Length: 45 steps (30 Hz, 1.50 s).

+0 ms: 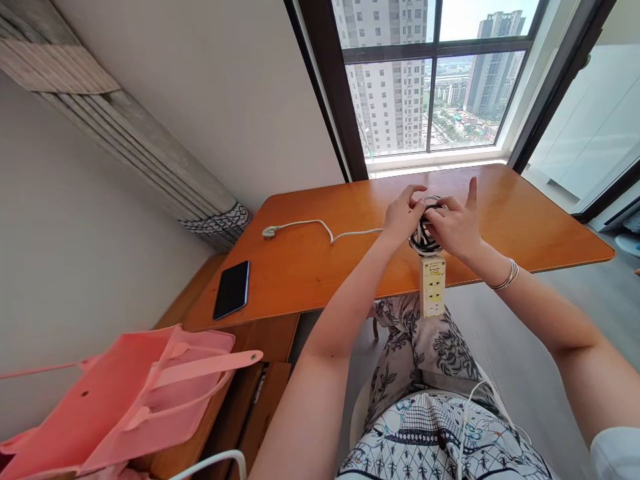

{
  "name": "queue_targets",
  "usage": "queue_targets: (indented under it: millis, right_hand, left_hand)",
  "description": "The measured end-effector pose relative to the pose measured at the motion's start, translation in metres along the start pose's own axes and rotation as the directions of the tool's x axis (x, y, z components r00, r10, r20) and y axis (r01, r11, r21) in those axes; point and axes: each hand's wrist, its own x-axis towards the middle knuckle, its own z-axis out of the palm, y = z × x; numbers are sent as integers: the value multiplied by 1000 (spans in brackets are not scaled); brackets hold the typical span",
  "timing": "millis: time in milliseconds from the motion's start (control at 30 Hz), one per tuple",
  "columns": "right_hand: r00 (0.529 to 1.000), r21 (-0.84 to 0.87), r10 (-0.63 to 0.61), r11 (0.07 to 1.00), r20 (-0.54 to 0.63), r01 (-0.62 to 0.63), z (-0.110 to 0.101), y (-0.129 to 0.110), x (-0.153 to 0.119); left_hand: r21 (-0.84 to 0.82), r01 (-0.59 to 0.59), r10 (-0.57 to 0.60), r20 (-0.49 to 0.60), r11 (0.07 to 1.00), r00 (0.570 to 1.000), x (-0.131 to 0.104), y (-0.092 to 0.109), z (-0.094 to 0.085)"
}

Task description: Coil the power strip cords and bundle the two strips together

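Note:
Both hands work at a coiled bundle of black and white cable (pixel 425 241) over the wooden table (pixel 310 273). My left hand (pixel 404 215) pinches the bundle's upper left side with thumb and fingers. From the right, my right hand (pixel 456 225) has its fingers closed on the bundle, with one finger pointing up. A cream power strip (pixel 433 287) hangs over the table's near edge just below the coil. From the left hand a white cord (pixel 355 233) runs left across the table to a plug (pixel 270 231). The exact grip of the fingertips is partly hidden.
A black phone (pixel 232 291) lies at the table's left end. An open pink bag (pixel 130 393) rests on wooden furniture at lower left. Behind the table is a window (pixel 430 100), and a gathered curtain (pixel 145 147) hangs at left. Another white cable (pixel 465 420) lies across my lap.

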Motion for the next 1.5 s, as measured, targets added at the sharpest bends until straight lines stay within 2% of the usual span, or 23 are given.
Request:
queue_targets:
  millis: [167,300,400,500,567,633,767,833,1000,1133,1267,1367,1433,1500]
  right_hand:
    - [996,-46,-30,999,-83,26,3,11,-2]
    - [995,-40,-17,999,-97,13,3,14,5]
    - [993,-51,25,998,-112,-30,0,10,13]
    - [992,-65,43,997,-118,-51,-4,7,21]
    - [995,-70,39,996,-97,-46,-5,5,24]
    - [997,-72,49,996,-59,-53,-5,5,25]
    - [996,-60,86,995,36,-84,-4,4,25]
    - [994,-49,94,995,62,-91,-4,5,26]
    - [991,-18,129,992,32,-128,-6,15,29]
    - [989,-5,144,990,-30,-144,-5,25,30]
    - [973,27,225,974,-49,-224,-4,24,34]
    - [953,95,303,948,17,-304,-7,19,40]
    - [946,132,323,936,39,-325,-9,17,43]
    - [946,149,323,935,21,-322,-11,16,46]
  left_hand:
    - [-150,-14,34,134,989,990,11,-1,1]
    - [-162,27,-9,107,986,994,15,-6,1]
    - [-377,-66,117,114,924,987,14,-6,-2]
    - [-613,-121,289,182,781,940,12,-3,-8]
    - [-653,-130,359,230,746,904,13,-1,-11]
    - [-612,-123,350,266,782,898,15,0,-12]
    - [-434,-9,146,282,901,948,16,0,-10]
    - [-368,11,95,269,930,958,16,-2,-9]
    - [-301,-64,146,258,952,955,14,-13,-13]
    - [-303,8,101,342,953,934,10,-19,-17]
    - [-365,18,124,363,931,924,5,-19,-17]
    - [-288,-61,153,308,956,939,0,-11,-17]
    - [-123,-189,212,210,974,954,-5,0,-18]
    - [77,-312,298,150,947,943,-12,15,-18]
